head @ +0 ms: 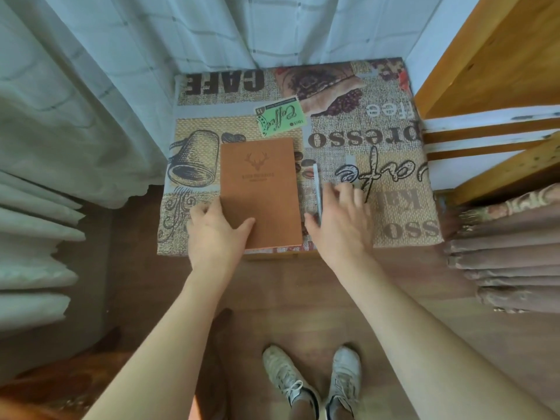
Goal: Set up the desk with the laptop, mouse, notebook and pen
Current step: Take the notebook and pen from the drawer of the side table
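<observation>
Notebook [260, 189] lying closed on the desk [403, 207], near front edge; pen [317, 192] alongside, just right of it. Left hand [215, 228] spread flat, pressed on the cover's near-left corner, gripping nothing. Right hand [339, 219] open, fingers loose over the pen, not closed on it. Best squared parallel to the notebook, by light fingertip nudges. Laptop and mouse not seen.

1 head-worn camera looks steeply down from my standing height, wide-angle, bending the edges. My desk [394, 189] sits in the upper middle, fairly close; my forearms reach up from the bottom edge, and my shoes [312, 380] stand directly below on the floor.
</observation>
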